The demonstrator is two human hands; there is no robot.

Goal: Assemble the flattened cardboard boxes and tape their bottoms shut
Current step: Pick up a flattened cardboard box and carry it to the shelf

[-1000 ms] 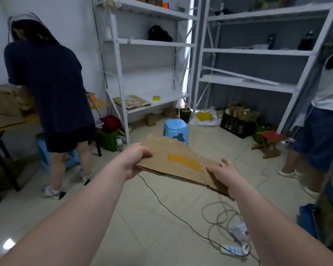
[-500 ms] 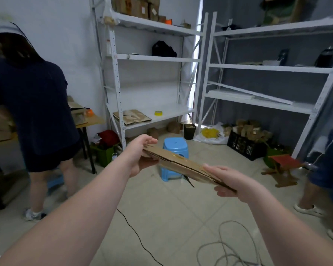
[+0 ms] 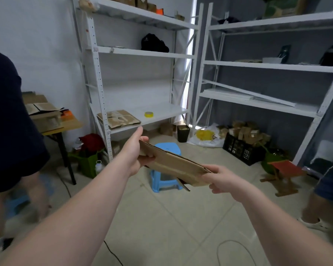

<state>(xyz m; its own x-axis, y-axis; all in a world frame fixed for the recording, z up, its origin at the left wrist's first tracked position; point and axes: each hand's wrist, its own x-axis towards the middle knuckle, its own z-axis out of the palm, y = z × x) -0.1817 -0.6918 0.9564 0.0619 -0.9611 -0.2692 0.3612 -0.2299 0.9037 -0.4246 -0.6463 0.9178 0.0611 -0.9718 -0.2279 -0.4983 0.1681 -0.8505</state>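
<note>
Tipping up since half a second ago, the flattened cardboard box (image 3: 173, 166) is turning its broad face toward us, hanging in mid-air before the blue stool (image 3: 164, 182), with fingers of the left hand (image 3: 136, 150) and right hand (image 3: 225, 179) gripping its opposite ends.

Flat box (image 3: 173, 166) plain brown. Stool (image 3: 167, 148) behind it lt blue. Tape roll (image 3: 148, 114) yellow. Racks (image 3: 142, 52) white. Crate (image 3: 240, 150) black w/ grid holes. Floor (image 3: 161, 217) beige tiles, thin joint lines. Folding seat (image 3: 286, 167) red. Bag (image 3: 88, 164) green. Top (image 3: 8, 112) on person at left dark, prob. navy.
</note>
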